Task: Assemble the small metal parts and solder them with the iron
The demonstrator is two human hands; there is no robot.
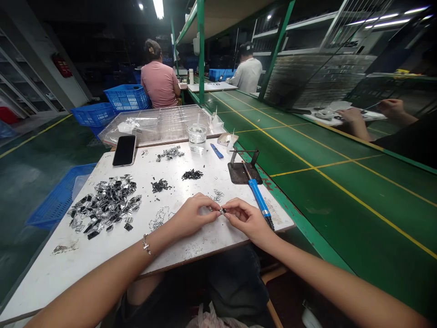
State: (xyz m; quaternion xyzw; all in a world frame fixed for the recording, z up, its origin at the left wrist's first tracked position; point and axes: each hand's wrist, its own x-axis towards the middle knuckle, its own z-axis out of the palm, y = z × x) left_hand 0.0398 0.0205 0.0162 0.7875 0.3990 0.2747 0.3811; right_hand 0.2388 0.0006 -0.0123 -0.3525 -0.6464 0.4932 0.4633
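Observation:
Near the front edge of the white table (191, 182), my left hand (198, 214) and my right hand (244, 218) meet fingertip to fingertip. Both pinch a small silver-and-black part (221, 211), whose details are too small to tell. Thin wire pieces (217, 196) lie just beyond the fingers, and more wire pieces (159, 218) are left of my left hand. Small black pieces (192, 174) form a pile farther back, with another black pile (160, 185) to its left. A blue soldering iron (259, 198) rests on a dark metal stand (239, 173), right of my right hand.
A large pile of silver-and-black parts (105, 202) covers the left side. Behind are a phone (124, 150), a smaller silver pile (170, 153), a cup of liquid (197, 136) and a blue tool (216, 151). A green conveyor (307, 150) runs along the right; people sit beyond.

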